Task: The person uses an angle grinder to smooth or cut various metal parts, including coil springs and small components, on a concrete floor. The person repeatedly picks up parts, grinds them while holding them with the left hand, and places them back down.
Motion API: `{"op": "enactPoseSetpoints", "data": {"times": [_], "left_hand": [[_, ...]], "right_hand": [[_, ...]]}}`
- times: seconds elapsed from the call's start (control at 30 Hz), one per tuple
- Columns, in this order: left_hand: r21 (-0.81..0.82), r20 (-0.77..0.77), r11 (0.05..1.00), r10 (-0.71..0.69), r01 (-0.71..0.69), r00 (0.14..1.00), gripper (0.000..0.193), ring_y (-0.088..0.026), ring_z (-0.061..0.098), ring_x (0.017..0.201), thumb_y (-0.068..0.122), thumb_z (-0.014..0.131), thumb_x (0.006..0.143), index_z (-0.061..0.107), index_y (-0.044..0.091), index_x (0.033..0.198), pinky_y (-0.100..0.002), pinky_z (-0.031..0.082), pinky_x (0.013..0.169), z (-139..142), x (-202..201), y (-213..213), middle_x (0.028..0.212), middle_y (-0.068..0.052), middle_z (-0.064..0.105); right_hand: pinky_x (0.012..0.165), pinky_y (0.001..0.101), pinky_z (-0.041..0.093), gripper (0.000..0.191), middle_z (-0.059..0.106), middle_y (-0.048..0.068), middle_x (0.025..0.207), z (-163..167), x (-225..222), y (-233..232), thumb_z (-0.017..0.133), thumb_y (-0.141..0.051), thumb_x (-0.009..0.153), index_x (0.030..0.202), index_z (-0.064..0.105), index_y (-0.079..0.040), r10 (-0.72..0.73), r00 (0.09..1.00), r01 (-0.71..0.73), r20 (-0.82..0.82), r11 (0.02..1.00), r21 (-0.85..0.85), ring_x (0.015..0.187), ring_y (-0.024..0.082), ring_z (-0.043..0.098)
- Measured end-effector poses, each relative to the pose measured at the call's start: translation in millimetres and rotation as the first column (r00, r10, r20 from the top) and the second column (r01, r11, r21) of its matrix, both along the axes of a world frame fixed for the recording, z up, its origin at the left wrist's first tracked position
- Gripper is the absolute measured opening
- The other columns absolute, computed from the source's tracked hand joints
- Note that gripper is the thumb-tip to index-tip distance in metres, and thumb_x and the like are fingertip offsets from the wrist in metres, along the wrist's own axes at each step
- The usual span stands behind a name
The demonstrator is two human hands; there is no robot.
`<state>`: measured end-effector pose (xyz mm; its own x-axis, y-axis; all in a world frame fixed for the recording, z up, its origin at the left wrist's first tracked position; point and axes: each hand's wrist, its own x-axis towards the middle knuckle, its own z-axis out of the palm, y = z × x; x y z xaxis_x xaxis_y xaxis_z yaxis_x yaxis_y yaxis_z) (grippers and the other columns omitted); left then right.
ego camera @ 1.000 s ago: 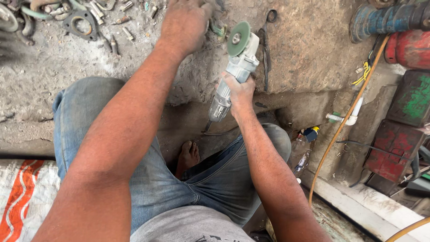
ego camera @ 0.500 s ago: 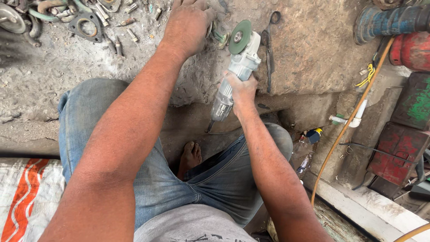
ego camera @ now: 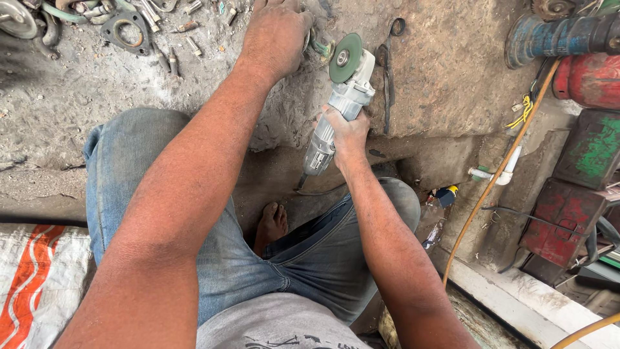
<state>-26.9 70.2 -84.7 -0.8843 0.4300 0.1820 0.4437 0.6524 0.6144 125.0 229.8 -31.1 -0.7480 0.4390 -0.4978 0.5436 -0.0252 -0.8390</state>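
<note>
My right hand [ego camera: 349, 132] grips the grey body of an angle grinder [ego camera: 336, 113], whose green disc [ego camera: 345, 58] points up and away over a dusty stone slab [ego camera: 445, 71]. My left hand [ego camera: 274, 32] reaches forward and presses down on a small metal piece [ego camera: 316, 45] on the slab, just left of the disc; the piece is mostly hidden under the fingers. A dark curved metal strap [ego camera: 386, 71] lies on the slab right of the grinder. My knees in blue jeans and a bare foot [ego camera: 271, 223] are below.
Bolts, a flange [ego camera: 129, 29] and other scrap metal lie at the top left. A blue pipe [ego camera: 555, 35], a red cylinder [ego camera: 591, 81] and worn green and red metal boxes [ego camera: 581, 181] stand at the right. An orange hose [ego camera: 491, 181] runs down. A white and orange sack [ego camera: 35, 278] lies bottom left.
The view has shifted a little; both hands and the grinder appear slightly lower and farther right in frame. My grip on the grinder and my left hand's hold are unchanged.
</note>
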Motion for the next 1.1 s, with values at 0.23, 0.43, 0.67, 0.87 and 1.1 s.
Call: {"op": "enactPoseSetpoints", "data": {"times": [0.23,0.43,0.67,0.87,1.1], "left_hand": [[0.009,-0.067,0.999,0.044,-0.043,0.997,0.038,-0.034,0.064,0.113,0.004,0.084,0.071,0.079,0.009,0.108,-0.049,0.044,0.104,-4.7,3.1,2.5,0.111,-0.014,0.073],[0.063,0.046,0.998,0.012,-0.015,0.999,0.043,-0.036,0.068,0.103,0.008,0.085,0.065,0.077,0.003,0.107,-0.05,0.047,0.098,-4.2,3.0,1.1,0.102,-0.014,0.074],[-0.015,-0.002,0.999,0.05,-0.05,0.999,0.031,-0.032,0.072,0.096,0.006,0.086,0.074,0.079,0.007,0.104,-0.049,0.052,0.093,-3.3,3.4,3.9,0.096,-0.014,0.075],[0.02,-0.035,0.998,0.057,-0.057,0.998,0.032,-0.033,0.071,0.097,0.005,0.079,0.07,0.078,0.006,0.101,-0.049,0.053,0.09,1.2,1.7,2.0,0.099,-0.015,0.075],[0.091,-0.086,0.993,0.086,-0.078,0.993,0.021,-0.035,0.069,0.105,0.004,0.068,0.087,0.078,0.003,0.105,-0.049,0.051,0.093,-3.0,2.4,-0.5,0.11,-0.016,0.074]], "right_hand": [[0.059,0.0358,0.064,0.028,0.07,0.014,0.082,2.9,-2.4,-5.3,0.073,-0.008,0.082,0.105,0.065,0.006,-0.022,0.997,0.018,0.068,0.998,0.057,0.065,0.021,0.073],[0.06,0.0354,0.065,0.029,0.07,0.013,0.082,3.0,-2.0,-6.3,0.074,-0.008,0.082,0.107,0.063,0.005,-0.002,0.998,-0.002,0.068,0.998,0.063,0.066,0.02,0.073],[0.066,0.0361,0.07,0.031,0.069,0.013,0.087,1.0,1.2,-4.9,0.073,-0.01,0.084,0.109,0.062,0.004,0.046,0.992,-0.055,0.114,0.996,0.073,0.072,0.018,0.075],[0.066,0.037,0.067,0.033,0.069,0.015,0.088,5.3,3.5,-5.9,0.072,-0.008,0.083,0.111,0.061,0.006,0.012,0.998,-0.014,0.064,1.0,0.026,0.071,0.02,0.073],[0.065,0.0384,0.069,0.034,0.068,0.01,0.089,8.4,-1.2,-10.2,0.075,-0.009,0.081,0.109,0.06,0.003,-0.008,1.0,0.009,-0.022,1.0,0.019,0.071,0.02,0.073]]}}
